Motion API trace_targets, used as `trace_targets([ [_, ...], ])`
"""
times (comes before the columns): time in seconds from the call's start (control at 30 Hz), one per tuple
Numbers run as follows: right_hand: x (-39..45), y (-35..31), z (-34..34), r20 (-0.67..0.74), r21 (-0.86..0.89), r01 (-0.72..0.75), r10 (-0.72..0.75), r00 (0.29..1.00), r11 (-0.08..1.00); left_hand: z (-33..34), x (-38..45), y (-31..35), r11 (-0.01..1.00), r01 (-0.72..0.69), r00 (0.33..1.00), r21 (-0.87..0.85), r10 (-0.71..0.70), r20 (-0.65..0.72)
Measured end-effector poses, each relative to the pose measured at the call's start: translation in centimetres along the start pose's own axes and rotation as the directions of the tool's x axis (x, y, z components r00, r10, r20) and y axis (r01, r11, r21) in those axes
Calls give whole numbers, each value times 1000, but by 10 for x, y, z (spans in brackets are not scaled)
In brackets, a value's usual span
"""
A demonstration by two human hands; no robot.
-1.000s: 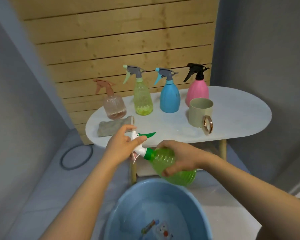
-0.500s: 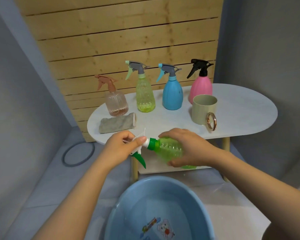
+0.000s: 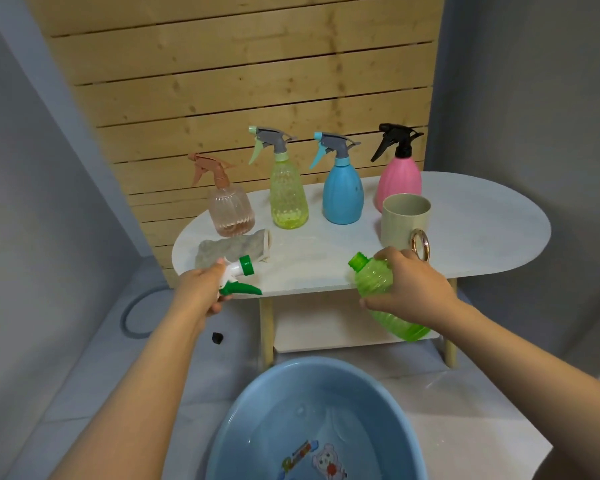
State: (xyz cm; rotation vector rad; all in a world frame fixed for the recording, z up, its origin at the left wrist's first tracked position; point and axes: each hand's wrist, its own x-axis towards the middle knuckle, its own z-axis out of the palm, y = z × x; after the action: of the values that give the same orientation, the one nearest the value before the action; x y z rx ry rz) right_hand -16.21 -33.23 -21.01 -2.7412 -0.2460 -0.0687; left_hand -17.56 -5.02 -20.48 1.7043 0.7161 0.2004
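In the lower left of the frame the left hand [image 3: 201, 289] has its fingers curled tight around a white spray head [image 3: 238, 275], whose green trigger points right and whose green collar tilts up. The spray head is off its bottle and hangs just in front of the counter edge, over the near end of the cloth.

To the right of centre, well apart from it, the right hand [image 3: 413, 285] wraps its fingers and thumb around the upper body of the green bottle [image 3: 374, 282]. The bottle leans with its open threaded neck up and to the left, and its base hangs below the counter edge.

The counter [image 3: 482, 230] is a white oval top on pale wooden legs, with a shelf [image 3: 326, 327] under it. Along it from the left lie a folded grey cloth [image 3: 229, 249], then a clear peach sprayer [image 3: 231, 213], a yellow-green sprayer [image 3: 288, 199], a blue sprayer [image 3: 343, 195] and a pink sprayer [image 3: 399, 181] with a black head, all upright in a row. A beige mug [image 3: 404, 218] with a gold ring handle stands in front of the pink one, just beside the right hand.

At the bottom centre a blue basin [image 3: 274, 410] sits on the floor with water in it and a cartoon print on its bottom. A grey ring [image 3: 125, 317] and a small black piece [image 3: 217, 337] lie on the floor at the left. Behind the counter is a wooden slat panel [image 3: 257, 64], with grey walls on both sides.
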Motion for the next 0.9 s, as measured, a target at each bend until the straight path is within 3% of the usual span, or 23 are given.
trace_targets([
  [0.13,-1,-3,0,52,115,-55,49,997,992,26,10,-10,996,60,993,-69,-52,107],
  [0.3,0,-10,3,85,183,-54,39,996,982,66,8,-9,991,-4,962,-136,41,270],
  [0.5,3,-16,2,62,327,-46,27,998,944,84,8,-4,988,-134,882,-80,156,446],
  [0.6,5,-16,1,37,426,-52,40,999,903,89,3,-2,943,-319,872,99,251,421],
  [0.73,9,-11,-3,91,664,-145,113,989,733,86,-13,5,843,-527,732,104,389,560],
  [0.83,11,-8,-3,170,851,-169,43,984,498,87,-29,8,836,-547,588,34,355,727],
  [0.9,14,-5,1,203,910,-174,-39,978,376,94,-39,6,867,-498,553,-18,333,764],
])
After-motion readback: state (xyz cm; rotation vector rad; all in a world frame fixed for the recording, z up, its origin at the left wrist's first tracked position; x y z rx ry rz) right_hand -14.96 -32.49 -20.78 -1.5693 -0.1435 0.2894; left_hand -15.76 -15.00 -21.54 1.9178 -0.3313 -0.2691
